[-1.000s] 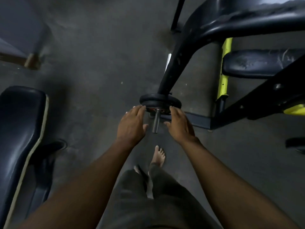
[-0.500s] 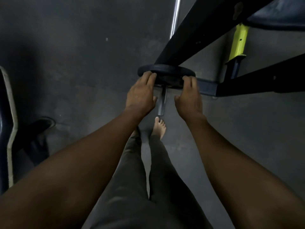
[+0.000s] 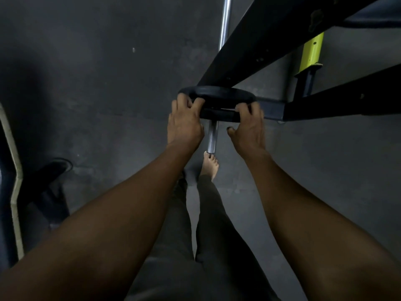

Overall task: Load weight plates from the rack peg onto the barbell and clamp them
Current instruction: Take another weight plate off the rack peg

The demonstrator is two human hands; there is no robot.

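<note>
Both hands grip the black weight plates (image 3: pixel 217 101) on the steel rack peg (image 3: pixel 212 135), left hand (image 3: pixel 184 124) fingers curled over the left edge, right hand (image 3: pixel 249 129) fingers clamped on the right edge.

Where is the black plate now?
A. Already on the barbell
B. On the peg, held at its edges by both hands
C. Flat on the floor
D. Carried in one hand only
B: the plate sits on the peg, with the left hand and right hand gripping opposite edges.

Dim light; grey concrete floor (image 3: pixel 108 83); black padded bench (image 3: pixel 8 170) at left edge.
</note>
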